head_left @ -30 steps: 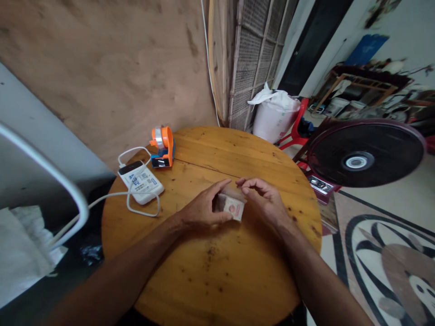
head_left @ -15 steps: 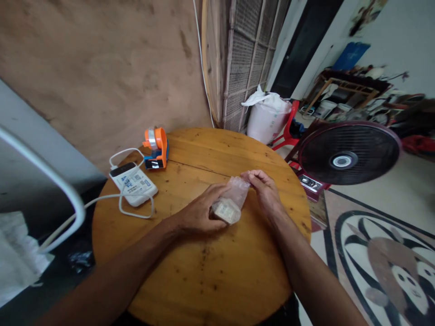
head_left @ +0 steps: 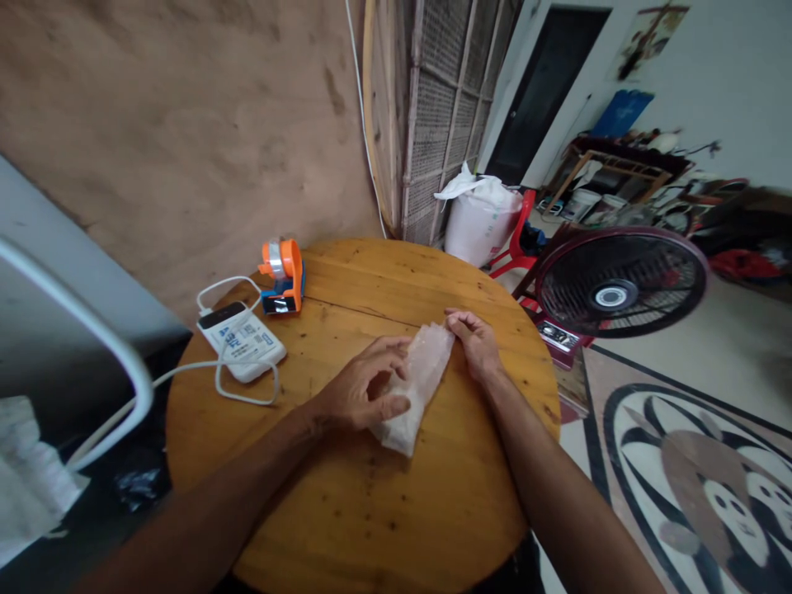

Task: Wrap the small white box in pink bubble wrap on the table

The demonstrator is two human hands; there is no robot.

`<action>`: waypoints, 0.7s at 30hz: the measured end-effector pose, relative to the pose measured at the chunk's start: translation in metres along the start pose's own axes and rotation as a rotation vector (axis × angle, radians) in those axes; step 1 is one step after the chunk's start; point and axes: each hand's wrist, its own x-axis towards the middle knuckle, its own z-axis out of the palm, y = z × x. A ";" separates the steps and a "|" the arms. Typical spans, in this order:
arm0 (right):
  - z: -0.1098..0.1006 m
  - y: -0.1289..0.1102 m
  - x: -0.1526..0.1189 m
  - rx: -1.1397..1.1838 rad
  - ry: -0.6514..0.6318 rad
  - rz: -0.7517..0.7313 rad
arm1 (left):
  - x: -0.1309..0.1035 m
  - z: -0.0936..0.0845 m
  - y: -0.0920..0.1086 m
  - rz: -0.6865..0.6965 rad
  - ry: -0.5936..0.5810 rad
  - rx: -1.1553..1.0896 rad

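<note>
Above the surface (head_left: 445, 520): our left hand (head_left: 350, 396) curves its fingers wide.
Plastic bag (head_left: 428, 359): our right hand (head_left: 481, 346) pinches its end; next calls for steadiness.

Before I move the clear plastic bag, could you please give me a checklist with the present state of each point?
1. Right hand pinches the upper end of the plastic bag: ok.
2. Left hand closed on the bag: not ok, thumb and fingers are spread.
3. White cable away from the bag: ok.
4. Orange tape dispenser apart from both hands, on the wooden table: ok.
5. Contents of the bag: cannot tell, the plastic looks cloudy.
</note>
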 end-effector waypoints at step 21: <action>0.002 -0.001 0.003 -0.019 0.067 -0.058 | -0.001 0.007 -0.004 0.011 -0.095 -0.008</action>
